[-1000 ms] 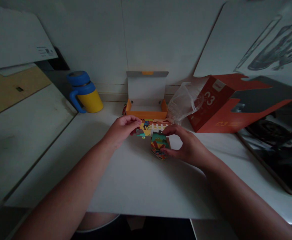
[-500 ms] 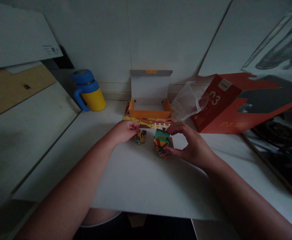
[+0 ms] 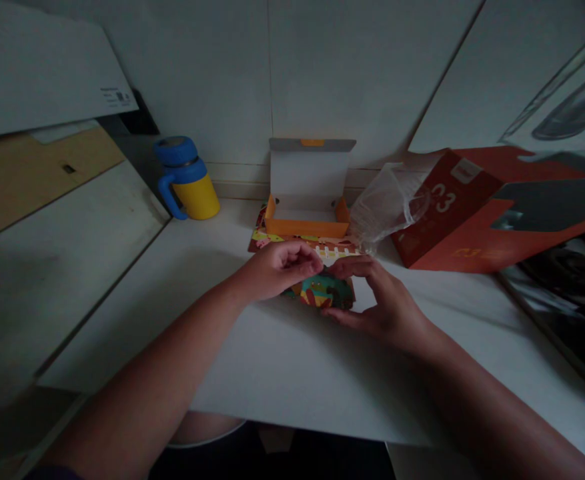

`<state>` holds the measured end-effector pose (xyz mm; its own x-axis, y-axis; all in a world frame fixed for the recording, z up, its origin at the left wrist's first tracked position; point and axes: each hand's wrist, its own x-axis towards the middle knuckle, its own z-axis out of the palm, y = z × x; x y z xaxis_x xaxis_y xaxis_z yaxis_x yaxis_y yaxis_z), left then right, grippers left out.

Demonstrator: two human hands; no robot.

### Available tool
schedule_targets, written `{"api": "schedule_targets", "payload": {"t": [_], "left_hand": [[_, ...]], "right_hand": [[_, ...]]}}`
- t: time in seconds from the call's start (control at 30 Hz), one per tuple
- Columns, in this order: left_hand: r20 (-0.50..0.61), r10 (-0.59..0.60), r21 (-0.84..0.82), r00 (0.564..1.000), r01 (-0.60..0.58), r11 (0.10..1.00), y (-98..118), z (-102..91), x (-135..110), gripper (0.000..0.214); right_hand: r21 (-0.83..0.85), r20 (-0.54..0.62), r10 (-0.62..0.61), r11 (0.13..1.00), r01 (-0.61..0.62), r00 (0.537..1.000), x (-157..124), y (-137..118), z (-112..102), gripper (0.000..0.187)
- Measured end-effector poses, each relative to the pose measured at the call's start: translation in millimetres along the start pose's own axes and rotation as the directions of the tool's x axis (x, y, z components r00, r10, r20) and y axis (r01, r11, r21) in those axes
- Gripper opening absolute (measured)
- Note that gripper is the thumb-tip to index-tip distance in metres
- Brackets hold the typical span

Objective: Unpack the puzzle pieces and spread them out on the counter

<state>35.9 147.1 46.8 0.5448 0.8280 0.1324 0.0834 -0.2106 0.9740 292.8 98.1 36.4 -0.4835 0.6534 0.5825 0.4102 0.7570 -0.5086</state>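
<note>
Over the white table, my right hand (image 3: 385, 300) is curled around a stack of colourful jigsaw puzzle pieces (image 3: 317, 291), thumb at the near edge and fingers at the far edge. The top piece shows green, yellow and red printing. My left hand (image 3: 282, 270) is closed in a pinch at the stack's upper left, its fingertips close to those of the right hand. What lies between the left fingertips is hidden. Part of another printed piece (image 3: 293, 291) peeks out below the left hand.
Behind the hands, an open orange box (image 3: 307, 229) rests on a printed sheet (image 3: 259, 240). To its right are a clear plastic bag (image 3: 385, 203) and a large red-orange carton (image 3: 452, 213). A blue and yellow mug (image 3: 197, 197) stands at the back left.
My left hand has moved right, up to the stack in my right hand. The stack has turned and now lies more sideways. The view has shifted slightly.
</note>
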Motion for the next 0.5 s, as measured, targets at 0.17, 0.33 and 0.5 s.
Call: {"api": "schedule_targets", "payload": {"t": [0.17, 0.33, 0.5], "left_hand": [[-0.025, -0.078, -0.028, 0.997, 0.078, 0.997, -2, -2.8, 1, 0.028], [-0.085, -0.21, 0.132, 0.974, 0.22, 0.966, -6, -49.0, -2, 0.025], [-0.101, -0.445, 0.353, 0.89, 0.45, 0.82, -17, -89.3, -12, 0.026]], "right_hand": [[-0.032, 0.073, -0.004, 0.999, 0.006, 0.997, 2, 3, 2, 0.065], [-0.135, 0.16, 0.062, 0.99, -0.04, 0.985, 1, 16, -8, 0.067], [-0.121, 0.218, 0.158, 0.984, -0.134, 0.963, 1, 20, -15, 0.052]]}}
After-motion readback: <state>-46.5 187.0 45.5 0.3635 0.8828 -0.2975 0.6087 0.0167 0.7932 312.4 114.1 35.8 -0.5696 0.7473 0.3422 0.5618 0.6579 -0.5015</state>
